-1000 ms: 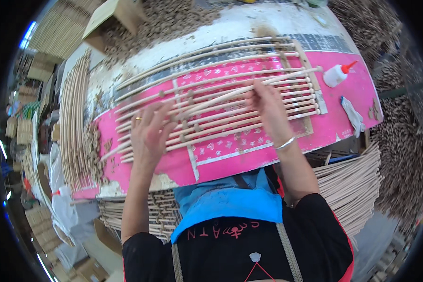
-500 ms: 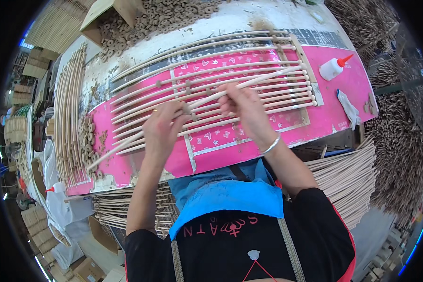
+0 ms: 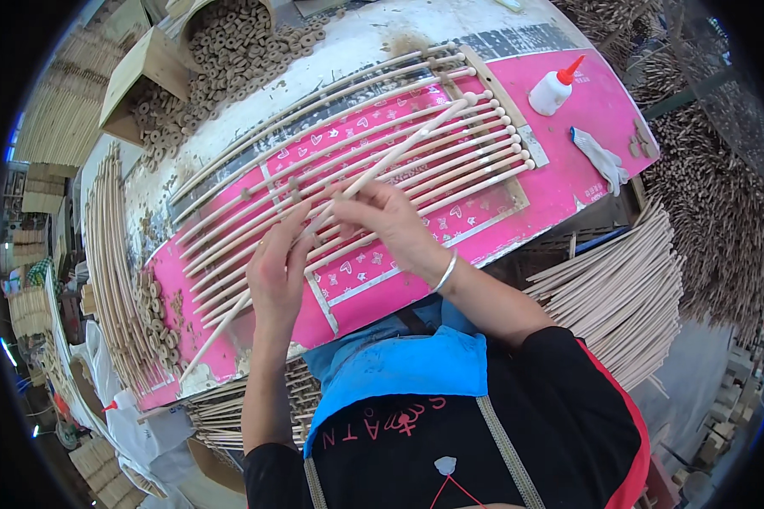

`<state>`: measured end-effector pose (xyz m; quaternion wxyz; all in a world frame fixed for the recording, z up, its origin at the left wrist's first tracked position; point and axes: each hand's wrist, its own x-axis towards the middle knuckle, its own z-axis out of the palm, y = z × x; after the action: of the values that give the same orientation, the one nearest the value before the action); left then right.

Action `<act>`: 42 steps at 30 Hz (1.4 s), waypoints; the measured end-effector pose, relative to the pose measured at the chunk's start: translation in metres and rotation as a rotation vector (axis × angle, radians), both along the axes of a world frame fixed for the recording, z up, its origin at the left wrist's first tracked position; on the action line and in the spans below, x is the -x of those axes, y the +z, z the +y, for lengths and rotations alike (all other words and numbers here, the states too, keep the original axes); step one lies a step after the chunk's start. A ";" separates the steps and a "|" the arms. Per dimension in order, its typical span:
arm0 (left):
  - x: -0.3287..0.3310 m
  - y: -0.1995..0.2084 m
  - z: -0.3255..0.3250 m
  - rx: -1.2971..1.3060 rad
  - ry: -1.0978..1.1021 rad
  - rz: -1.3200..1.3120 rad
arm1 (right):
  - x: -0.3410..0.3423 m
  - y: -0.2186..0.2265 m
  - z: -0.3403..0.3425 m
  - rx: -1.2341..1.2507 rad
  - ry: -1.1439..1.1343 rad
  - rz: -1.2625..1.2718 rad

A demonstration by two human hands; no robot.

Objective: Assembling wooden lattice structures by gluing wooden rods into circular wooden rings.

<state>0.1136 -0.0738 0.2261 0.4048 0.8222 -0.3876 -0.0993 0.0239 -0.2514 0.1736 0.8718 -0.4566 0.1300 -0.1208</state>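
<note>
A long pale wooden stick (image 3: 407,148) with a round knob at its upper end lies slantwise across my two hands. My left hand (image 3: 278,259) is closed around its middle. My right hand (image 3: 384,219) grips it a little higher, fingers bent around the shaft. Whether a ring sits on the shaft between my fingers is hidden. Under my hands, a row of similar knobbed sticks (image 3: 526,156) lies side by side on a pink patterned sheet (image 3: 373,270), knobs toward a wooden strip (image 3: 482,71) at the right. Small brown rings (image 3: 293,184) sit on some of them.
Brown wooden rings (image 3: 238,38) heap at the back beside an open wooden box (image 3: 148,72). Sticks (image 3: 110,263) line the left edge, with more rings (image 3: 148,310) nearby. A white glue bottle (image 3: 549,93) and a glove (image 3: 601,161) lie right. Stick bundles (image 3: 615,288) jut below the table edge.
The view has shifted, so the table appears farther left and tilted. Both hands still hold the stick; its knobbed end now points more steeply up, and my right hand is closer to my left.
</note>
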 end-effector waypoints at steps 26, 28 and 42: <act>-0.028 -0.009 0.006 0.005 -0.044 0.027 | 0.029 0.003 -0.103 0.088 -0.149 0.045; -0.028 -0.007 0.000 0.005 -0.047 0.047 | 0.029 0.003 -0.107 0.121 -0.174 0.088; -0.069 -0.020 -0.065 0.005 -0.186 -0.156 | 0.021 -0.005 -0.157 0.388 -0.342 0.336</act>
<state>0.1826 -0.1391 0.2056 0.3644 0.7871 -0.4925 -0.0712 0.0026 -0.4081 0.1687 0.7017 -0.5994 0.3219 -0.2114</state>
